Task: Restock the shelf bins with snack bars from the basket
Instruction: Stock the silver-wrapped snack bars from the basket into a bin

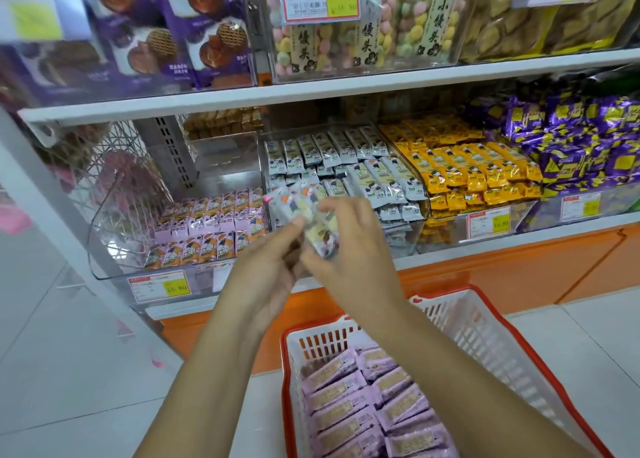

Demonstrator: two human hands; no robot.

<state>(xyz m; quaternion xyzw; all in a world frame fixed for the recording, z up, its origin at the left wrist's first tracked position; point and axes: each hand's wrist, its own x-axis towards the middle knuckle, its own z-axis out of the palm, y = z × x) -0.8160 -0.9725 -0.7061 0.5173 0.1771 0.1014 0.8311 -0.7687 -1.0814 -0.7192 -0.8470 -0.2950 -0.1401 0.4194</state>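
A blurred bundle of snack bars (pixel 304 215) is gripped between the left hand (pixel 270 270) and the right hand (pixel 349 239), with the fingers of both curled round it. Just beyond the hands, the pink-bar bin (pixel 107 229) and the grey-bar bin (pixel 412 239) are seen. Below the hands, the red-rimmed basket (pixel 485 336) is partly filled with pale purple bars (pixel 363 405).

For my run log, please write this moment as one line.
step: restock | left hand: holds bars | right hand: holds same bars | place: before grey bin | basket: lilac bars inside
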